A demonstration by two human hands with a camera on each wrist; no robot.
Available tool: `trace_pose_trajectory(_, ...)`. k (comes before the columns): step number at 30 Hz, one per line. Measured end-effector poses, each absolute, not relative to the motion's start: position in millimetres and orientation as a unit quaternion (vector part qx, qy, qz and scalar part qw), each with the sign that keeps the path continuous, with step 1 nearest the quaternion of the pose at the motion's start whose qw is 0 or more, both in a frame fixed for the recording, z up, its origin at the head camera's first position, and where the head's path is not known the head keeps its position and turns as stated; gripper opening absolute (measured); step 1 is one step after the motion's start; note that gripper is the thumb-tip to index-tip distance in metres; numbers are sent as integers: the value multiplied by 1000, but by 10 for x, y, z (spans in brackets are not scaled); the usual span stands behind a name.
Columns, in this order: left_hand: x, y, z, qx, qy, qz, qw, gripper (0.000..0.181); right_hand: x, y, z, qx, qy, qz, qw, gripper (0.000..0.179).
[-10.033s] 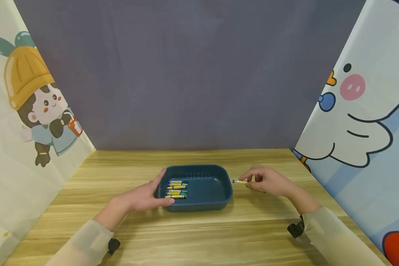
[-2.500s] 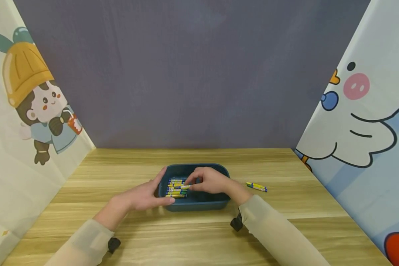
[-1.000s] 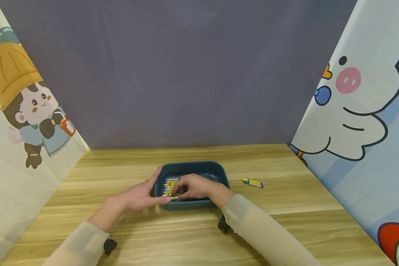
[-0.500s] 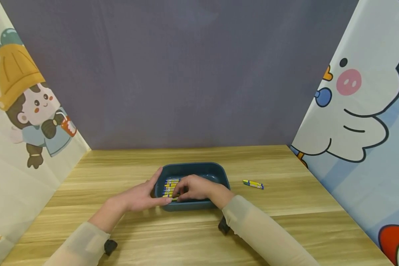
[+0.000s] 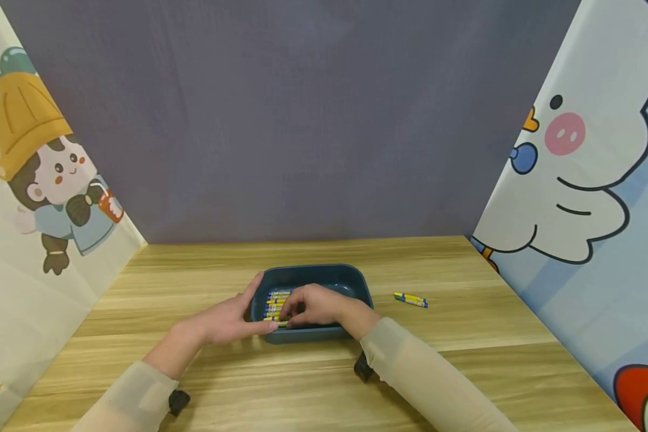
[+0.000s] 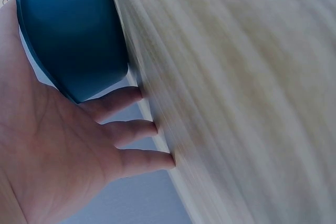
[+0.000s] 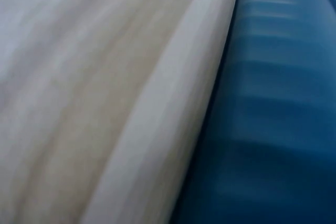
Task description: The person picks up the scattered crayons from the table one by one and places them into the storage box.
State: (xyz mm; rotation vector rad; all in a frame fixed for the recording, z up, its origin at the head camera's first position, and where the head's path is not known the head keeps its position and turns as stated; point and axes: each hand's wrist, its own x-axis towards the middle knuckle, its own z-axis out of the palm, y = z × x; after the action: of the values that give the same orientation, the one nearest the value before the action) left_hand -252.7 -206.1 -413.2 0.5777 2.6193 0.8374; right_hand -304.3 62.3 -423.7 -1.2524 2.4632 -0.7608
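Note:
A dark blue plastic bin stands on the wooden table. Along its left end lies a row of crayons in yellow and blue wrappers. My left hand is spread round that end, thumb along the near rim; in the left wrist view, several straight fingers reach down to the tabletop outside the wall. Inside the bin, my right hand pinches at a crayon at the near end of the row, its fingers partly covering the row. The right wrist view shows only the bin's ribbed outer wall and tabletop.
Two crayons lie side by side on the table, right of the bin. A grey panel rises behind the table. Printed cartoon panels flank it at left and right.
Ten seconds ago, my right hand held a crayon right of the bin. It then brought a crayon inside, moving left and nearer to the row's near end. My left hand kept its place.

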Motion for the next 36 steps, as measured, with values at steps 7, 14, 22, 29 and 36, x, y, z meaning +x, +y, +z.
trace_pose_trajectory(7,-2534,-2063,-4143,202,919,297,161,124,-3049,648,-4199,-437,849,-275,113,17)
trace_pose_trajectory(14,-2534,-2052,-4146,201,919,297,161,127,-3064,904,-3936,-410,852,-313,87,21)
trace_pose_trajectory(22,-2511,-2048,-4136,204,926,279,151,127,-3126,1709,-3733,-338,871,-352,52,22)
trace_pose_trajectory(29,-2498,-2042,-4124,207,925,279,151,125,-3157,2547,-3884,-264,896,-354,43,21)
trace_pose_trajectory(36,-2501,-2041,-4136,206,925,280,152,125,-3176,3117,-4110,-230,919,-311,70,26)
